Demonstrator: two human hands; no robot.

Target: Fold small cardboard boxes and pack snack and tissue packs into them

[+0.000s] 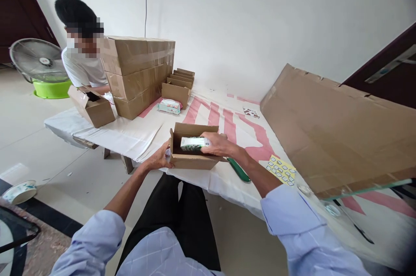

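left hand (161,157): grip clamped on open box (191,162) | right hand (216,144): grip clamped on white carton (191,143) inside

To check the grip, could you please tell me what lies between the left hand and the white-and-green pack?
In the head view, the left side of the open cardboard box stands between the left hand and the pack.
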